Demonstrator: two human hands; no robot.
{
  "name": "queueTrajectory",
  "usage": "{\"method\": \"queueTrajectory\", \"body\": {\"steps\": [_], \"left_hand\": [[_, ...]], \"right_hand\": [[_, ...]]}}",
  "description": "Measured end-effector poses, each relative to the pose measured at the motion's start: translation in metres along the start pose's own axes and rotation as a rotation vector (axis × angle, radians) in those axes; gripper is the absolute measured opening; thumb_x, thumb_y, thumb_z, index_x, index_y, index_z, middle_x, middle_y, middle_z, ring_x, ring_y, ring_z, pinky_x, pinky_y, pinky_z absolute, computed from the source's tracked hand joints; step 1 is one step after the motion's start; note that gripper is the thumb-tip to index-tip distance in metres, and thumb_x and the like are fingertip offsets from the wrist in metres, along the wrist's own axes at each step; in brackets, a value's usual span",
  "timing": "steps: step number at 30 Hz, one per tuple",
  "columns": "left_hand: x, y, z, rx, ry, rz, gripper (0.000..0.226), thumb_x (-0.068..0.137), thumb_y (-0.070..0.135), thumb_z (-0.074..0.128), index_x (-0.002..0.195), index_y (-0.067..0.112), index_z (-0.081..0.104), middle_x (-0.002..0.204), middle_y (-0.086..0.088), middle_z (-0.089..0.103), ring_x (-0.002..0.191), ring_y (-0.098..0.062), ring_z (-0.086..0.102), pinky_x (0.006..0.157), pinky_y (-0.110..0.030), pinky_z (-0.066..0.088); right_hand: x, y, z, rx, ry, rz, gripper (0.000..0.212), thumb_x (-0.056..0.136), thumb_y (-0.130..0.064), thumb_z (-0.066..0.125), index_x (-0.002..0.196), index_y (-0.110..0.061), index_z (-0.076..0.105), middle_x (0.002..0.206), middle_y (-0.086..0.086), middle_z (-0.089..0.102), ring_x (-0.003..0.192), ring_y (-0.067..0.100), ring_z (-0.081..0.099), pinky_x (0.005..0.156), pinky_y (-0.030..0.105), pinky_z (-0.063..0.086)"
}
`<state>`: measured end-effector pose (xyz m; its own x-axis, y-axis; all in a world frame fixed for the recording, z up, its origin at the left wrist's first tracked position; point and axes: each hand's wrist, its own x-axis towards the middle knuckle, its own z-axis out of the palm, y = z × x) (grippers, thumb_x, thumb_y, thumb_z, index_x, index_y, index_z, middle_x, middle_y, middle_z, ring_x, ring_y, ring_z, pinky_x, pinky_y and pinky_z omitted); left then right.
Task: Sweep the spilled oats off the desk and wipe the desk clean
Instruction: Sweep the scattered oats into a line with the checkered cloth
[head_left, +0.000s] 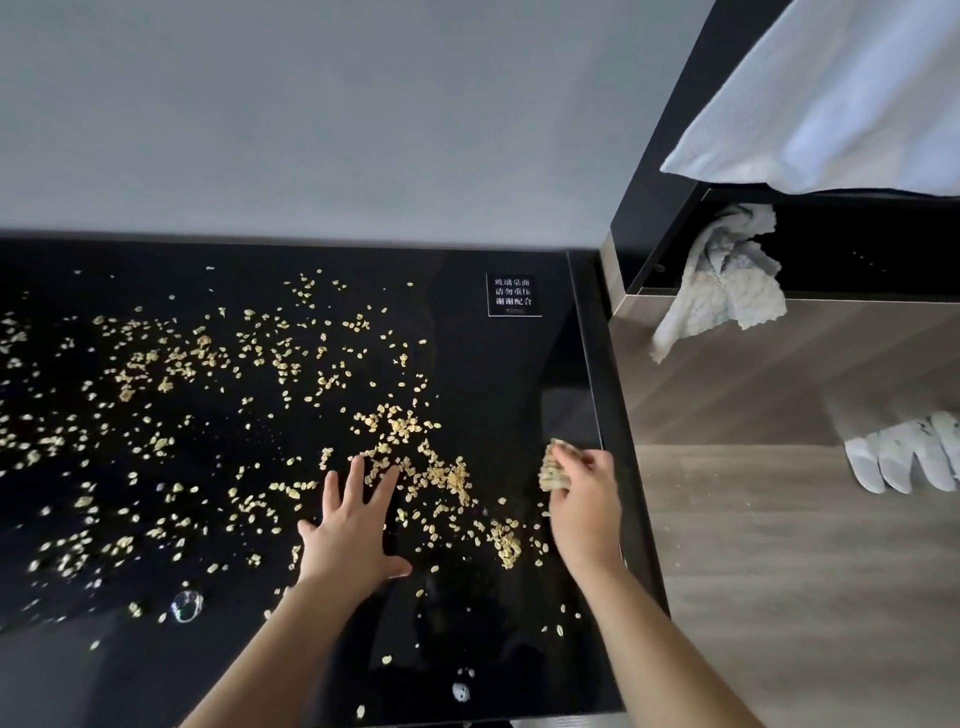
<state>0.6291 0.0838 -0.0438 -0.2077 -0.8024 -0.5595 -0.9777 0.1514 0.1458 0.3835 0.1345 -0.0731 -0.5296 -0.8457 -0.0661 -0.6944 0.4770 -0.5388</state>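
Observation:
Pale oat flakes (249, 374) lie scattered over most of the black glass desk (498, 364), thickest in a heap (415, 457) near the middle right. My left hand (353, 530) lies flat on the glass, fingers spread and straight, fingertips touching that heap. My right hand (584, 501) hovers near the desk's right edge, fingers curled round a handful of oats (553, 470). A crumpled grey-white cloth (727, 280) hangs over a dark ledge to the right of the desk.
A small sign with white characters (513, 295) sits at the desk's back right corner. A grey wall runs behind the desk. To the right are a wooden floor (779, 571), white slippers (904, 457) and a white towel (831, 104) on a dark shelf.

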Motion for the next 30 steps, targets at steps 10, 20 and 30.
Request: {"method": "queueTrajectory", "body": {"steps": [10, 20, 30], "left_hand": [[-0.01, -0.001, 0.001, -0.006, 0.004, -0.007, 0.12, 0.071, 0.047, 0.079, 0.15, 0.037, -0.011, 0.158, -0.001, -0.021, 0.146, -0.032, -0.012, 0.109, -0.064, 0.024], [-0.054, -0.002, 0.031, 0.014, -0.027, -0.079, 0.126, 0.067, 0.053, 0.079, 0.147, 0.042, -0.018, 0.157, -0.003, -0.025, 0.146, -0.032, -0.015, 0.106, -0.066, 0.028], [-0.049, 0.0, 0.035, -0.09, -0.04, -0.198, 0.128, 0.066, 0.048, 0.083, 0.148, 0.042, -0.015, 0.156, -0.002, -0.027, 0.145, -0.034, -0.019, 0.104, -0.07, 0.025]], "right_hand": [[-0.013, -0.055, 0.009, 0.352, -0.2, -0.087, 0.043, 0.087, 0.007, 0.057, 0.122, -0.016, 0.067, 0.111, -0.001, 0.046, 0.088, 0.012, 0.055, 0.074, 0.014, 0.052], [-0.048, 0.054, -0.043, -0.001, 0.002, 0.168, 0.043, 0.087, 0.001, 0.059, 0.128, -0.012, 0.063, 0.112, 0.008, 0.05, 0.081, 0.019, 0.051, 0.072, 0.026, 0.044], [-0.062, -0.053, 0.031, 0.2, -0.27, -0.115, 0.045, 0.09, -0.005, 0.058, 0.134, -0.016, 0.056, 0.12, 0.0, 0.043, 0.092, 0.008, 0.052, 0.085, 0.016, 0.047]]}}
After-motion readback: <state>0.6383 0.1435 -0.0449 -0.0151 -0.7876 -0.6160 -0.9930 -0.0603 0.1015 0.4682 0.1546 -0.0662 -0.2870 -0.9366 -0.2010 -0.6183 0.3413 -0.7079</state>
